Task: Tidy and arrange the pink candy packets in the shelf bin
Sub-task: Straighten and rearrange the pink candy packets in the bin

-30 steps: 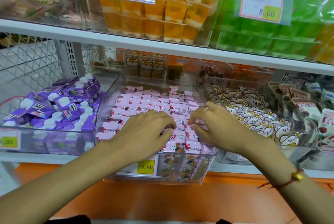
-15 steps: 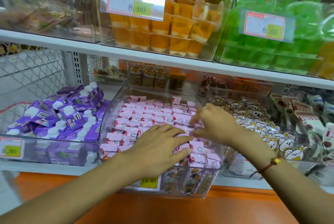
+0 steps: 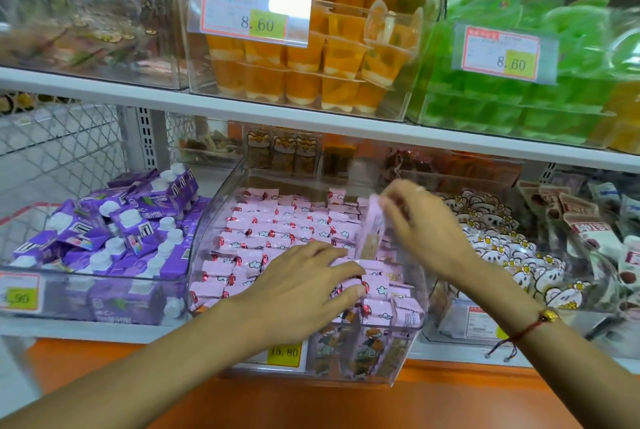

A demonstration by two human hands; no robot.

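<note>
Flanking the clear bin (image 3: 204, 220), purple cartons (image 3: 114, 231) left; right hand (image 3: 426, 231) pinches pink packet (image 3: 372, 231), left hand (image 3: 304, 286) spread.

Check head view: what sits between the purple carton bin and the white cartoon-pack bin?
The clear bin of pink candy packets; the left hand rests flat on them, and the right hand lifts one packet.

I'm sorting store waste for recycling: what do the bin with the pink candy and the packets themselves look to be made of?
The bin looks like clear rigid plastic, perhaps acrylic: the packets show through its glossy curved wall. The pink candy packets seem thin printed plastic film, slightly shiny; whether foil lines it cannot be seen. The right hand holds one packet lifted.
</note>
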